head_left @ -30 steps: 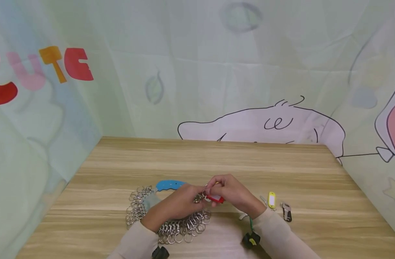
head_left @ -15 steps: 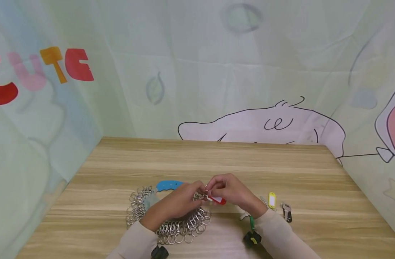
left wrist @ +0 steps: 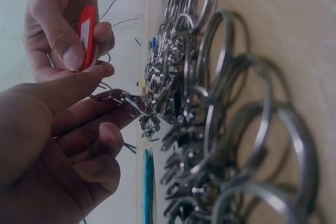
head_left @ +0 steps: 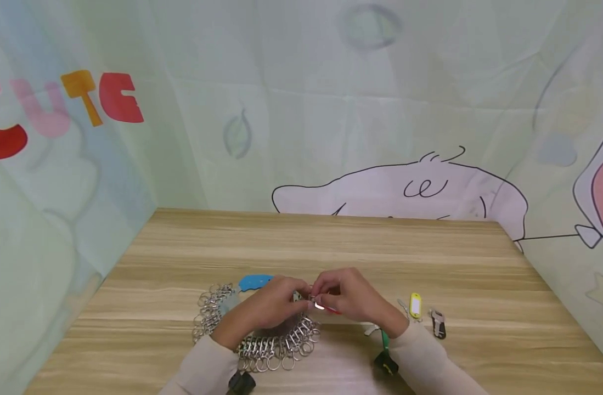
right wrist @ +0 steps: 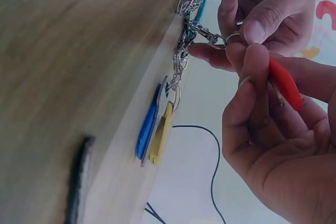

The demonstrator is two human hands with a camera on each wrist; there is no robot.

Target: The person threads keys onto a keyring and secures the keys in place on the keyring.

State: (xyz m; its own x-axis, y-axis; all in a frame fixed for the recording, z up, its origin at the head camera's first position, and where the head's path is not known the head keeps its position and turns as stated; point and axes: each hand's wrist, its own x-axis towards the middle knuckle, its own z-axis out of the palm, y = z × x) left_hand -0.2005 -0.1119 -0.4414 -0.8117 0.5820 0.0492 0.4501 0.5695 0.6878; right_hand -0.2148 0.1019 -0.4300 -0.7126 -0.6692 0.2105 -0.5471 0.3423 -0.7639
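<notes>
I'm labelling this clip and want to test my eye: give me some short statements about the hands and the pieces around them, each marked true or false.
1. The right hand pinches a red key tag. True.
2. In the head view, a yellow key tag lies left of a silver-and-black metal piece. True.
3. The left hand pinches the yellow key tag. False: it pinches a metal ring.
4. The blue wavy-edged piece lies right of the right hand. False: it lies by the left hand, partly hidden by it.
5. Metal clasps with rings lie spread on the wooden table. True.
</notes>
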